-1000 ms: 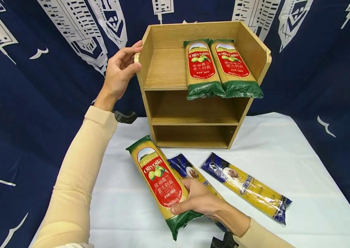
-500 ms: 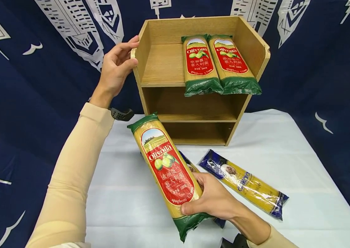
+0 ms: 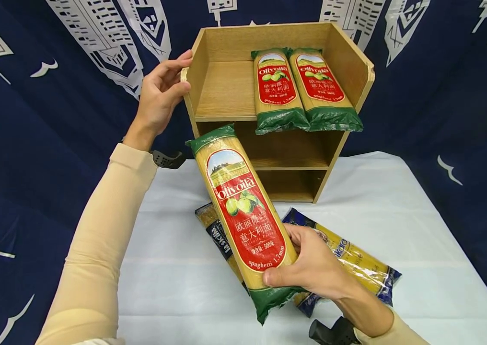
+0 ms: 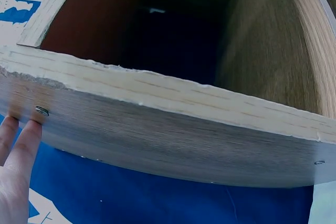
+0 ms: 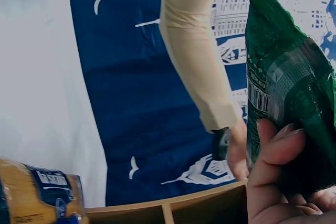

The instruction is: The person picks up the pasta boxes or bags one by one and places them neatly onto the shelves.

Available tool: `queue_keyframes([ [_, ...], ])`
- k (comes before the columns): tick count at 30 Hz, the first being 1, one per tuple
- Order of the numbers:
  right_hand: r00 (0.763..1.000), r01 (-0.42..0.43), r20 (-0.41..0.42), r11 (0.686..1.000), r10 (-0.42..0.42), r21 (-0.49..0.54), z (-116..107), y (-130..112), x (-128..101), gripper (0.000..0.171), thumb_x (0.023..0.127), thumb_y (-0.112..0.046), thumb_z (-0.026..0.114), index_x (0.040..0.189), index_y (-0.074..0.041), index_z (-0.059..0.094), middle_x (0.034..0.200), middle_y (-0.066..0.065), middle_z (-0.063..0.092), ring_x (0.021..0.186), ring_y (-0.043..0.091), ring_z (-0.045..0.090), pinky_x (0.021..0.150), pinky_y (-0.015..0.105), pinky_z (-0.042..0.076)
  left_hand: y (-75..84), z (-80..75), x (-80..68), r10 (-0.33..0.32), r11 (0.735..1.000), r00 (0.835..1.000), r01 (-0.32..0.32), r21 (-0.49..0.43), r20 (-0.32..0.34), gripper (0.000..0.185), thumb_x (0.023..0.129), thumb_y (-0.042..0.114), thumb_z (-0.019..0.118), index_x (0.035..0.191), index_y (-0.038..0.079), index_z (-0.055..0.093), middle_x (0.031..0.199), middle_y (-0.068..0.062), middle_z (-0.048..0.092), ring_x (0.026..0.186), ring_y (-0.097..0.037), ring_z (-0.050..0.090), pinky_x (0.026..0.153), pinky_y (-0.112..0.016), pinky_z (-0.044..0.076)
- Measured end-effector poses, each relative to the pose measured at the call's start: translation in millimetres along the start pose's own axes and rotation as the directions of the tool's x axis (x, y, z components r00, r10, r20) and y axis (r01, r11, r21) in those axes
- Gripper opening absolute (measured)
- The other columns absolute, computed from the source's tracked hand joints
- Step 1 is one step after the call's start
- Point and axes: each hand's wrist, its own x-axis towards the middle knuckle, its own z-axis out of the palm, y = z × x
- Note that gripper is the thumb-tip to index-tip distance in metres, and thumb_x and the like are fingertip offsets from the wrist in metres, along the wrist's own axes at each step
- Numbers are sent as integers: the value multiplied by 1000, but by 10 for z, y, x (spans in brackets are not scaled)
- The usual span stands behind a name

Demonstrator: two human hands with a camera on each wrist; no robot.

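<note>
My right hand [image 3: 317, 266] grips a green-ended spaghetti pack [image 3: 243, 211] by its lower right side, thumb on the front. It is raised and tilted in front of the shelf. In the right wrist view, fingers [image 5: 278, 150] curl against the pack's green end [image 5: 289, 66]. My left hand [image 3: 157, 98] touches the upper left side of a wooden shelf unit [image 3: 224, 91], thumb at the front edge. In the left wrist view, two straight fingers [image 4: 26, 148] rest on the outer panel [image 4: 168, 124]. Two matching spaghetti packs [image 3: 275, 91] lie side by side on the top shelf, at the right.
A blue-and-yellow pasta pack [image 3: 360, 263] lies on the white tablecloth [image 3: 157, 273], partly behind my right hand. A dark-labelled pack [image 3: 217, 232] and a blue pack end [image 3: 308, 304] show beneath the held pack. A patterned blue curtain [image 3: 433, 110] hangs behind.
My right hand has lifted the spaghetti pack up and to the right, uncovering the dark-labelled pack. My left hand stays at the shelf; the whole head view has shifted slightly.
</note>
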Motion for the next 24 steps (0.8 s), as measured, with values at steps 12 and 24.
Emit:
queue_keyframes([
  [12, 996, 20, -92, 988, -6, 151, 24, -172, 214, 60, 81, -13, 87, 125, 13, 55, 111, 23, 70, 92, 35, 73, 81, 43, 60, -40, -19, -9, 33, 999, 999, -33, 28, 23, 31, 89, -14, 62, 117, -1, 69, 152, -20, 49, 141, -33, 45, 112, -43, 41],
  [24, 980, 31, -197, 977, 11, 209, 168, -332, 473, 56, 82, -5, 83, 128, 10, 55, 113, 20, 71, 94, 32, 74, 83, 43, 59, -29, -23, -9, 33, 999, 999, -33, 17, 29, 30, 89, -12, 66, 117, -1, 69, 154, -20, 46, 141, -31, 44, 112, -46, 41],
])
